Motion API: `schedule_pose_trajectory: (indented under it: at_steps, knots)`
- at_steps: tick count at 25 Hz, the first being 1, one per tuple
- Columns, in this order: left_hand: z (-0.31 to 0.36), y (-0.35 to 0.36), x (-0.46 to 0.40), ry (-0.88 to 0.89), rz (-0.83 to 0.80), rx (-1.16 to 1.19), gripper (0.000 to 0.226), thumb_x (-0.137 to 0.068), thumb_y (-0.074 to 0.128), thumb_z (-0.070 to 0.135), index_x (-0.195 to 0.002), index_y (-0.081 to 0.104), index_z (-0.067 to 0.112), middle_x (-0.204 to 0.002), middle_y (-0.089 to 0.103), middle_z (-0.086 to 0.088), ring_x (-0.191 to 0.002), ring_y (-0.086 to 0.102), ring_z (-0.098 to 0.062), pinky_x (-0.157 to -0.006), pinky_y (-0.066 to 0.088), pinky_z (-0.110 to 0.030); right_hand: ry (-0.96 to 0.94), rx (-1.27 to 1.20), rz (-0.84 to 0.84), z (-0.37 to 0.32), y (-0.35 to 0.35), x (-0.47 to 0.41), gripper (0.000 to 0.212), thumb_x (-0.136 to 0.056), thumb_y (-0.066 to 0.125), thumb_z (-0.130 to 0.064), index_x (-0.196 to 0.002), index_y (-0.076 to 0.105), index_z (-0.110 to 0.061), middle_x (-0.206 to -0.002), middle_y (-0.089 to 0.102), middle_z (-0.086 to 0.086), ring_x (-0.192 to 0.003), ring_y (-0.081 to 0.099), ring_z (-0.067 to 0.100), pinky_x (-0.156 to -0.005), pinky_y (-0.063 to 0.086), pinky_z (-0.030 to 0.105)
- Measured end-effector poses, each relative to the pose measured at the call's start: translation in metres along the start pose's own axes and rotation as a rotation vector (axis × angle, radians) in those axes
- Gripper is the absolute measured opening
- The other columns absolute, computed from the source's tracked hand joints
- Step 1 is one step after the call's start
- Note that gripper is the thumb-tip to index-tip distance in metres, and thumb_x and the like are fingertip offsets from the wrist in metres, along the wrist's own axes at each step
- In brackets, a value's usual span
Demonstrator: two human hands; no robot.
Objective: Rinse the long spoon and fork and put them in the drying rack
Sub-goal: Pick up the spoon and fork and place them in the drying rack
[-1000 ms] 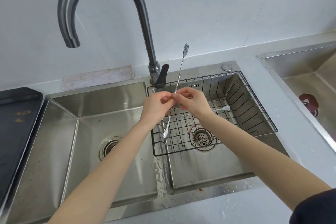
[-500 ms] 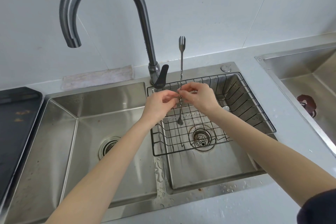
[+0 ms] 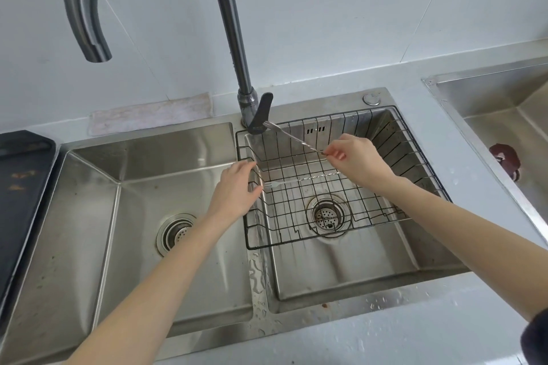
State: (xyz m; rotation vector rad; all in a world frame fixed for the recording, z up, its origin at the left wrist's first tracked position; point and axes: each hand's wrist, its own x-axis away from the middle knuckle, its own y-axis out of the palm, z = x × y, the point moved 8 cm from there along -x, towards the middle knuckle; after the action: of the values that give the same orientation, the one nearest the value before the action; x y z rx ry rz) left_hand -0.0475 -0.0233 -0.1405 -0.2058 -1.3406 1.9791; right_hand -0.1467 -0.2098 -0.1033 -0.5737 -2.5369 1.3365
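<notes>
Two bare hands are working over the black wire drying rack (image 3: 385, 139) sitting in the right steel sink basin. The right hand (image 3: 360, 161) is pinching one long twisted-handle steel utensil (image 3: 292, 137) by its end, angling it toward the grey tap lever (image 3: 261, 112). The left hand (image 3: 237, 190) is hanging loosely open, holding nothing, beside a second long utensil (image 3: 299, 181) lying flat across the rack floor.

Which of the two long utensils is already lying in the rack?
The fork, flat on the rack floor, tines left. The other utensil hangs from the right hand.
</notes>
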Motion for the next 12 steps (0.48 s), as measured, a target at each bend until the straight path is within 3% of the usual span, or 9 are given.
schedule_pose_trajectory:
  at_steps: [3,12]
  knots:
    - [-0.007,0.012,0.001,0.001,-0.017,-0.023,0.057,-0.09,0.052,0.022,-0.141,0.029,0.011,-0.15,0.029,-0.008,-0.139,0.023,-0.026,-0.113,0.025,-0.04,0.021,0.093,-0.086,0.023,0.02,0.004,0.018,-0.088,0.056,-0.015,-0.097,0.069,-0.008,-0.097,0.064,0.011,-0.086,0.062,0.026,-0.082,0.053,0.042]
    - [-0.017,0.032,0.002,0.057,0.02,-0.172,0.057,-0.094,0.042,0.029,-0.143,0.023,0.008,-0.155,0.017,-0.009,-0.144,0.011,-0.024,-0.115,0.022,-0.041,0.046,0.329,-0.281,0.055,0.065,0.02,0.025,-0.093,0.046,-0.017,-0.108,0.063,-0.007,-0.111,0.059,0.012,-0.098,0.059,0.037,-0.07,0.047,0.04]
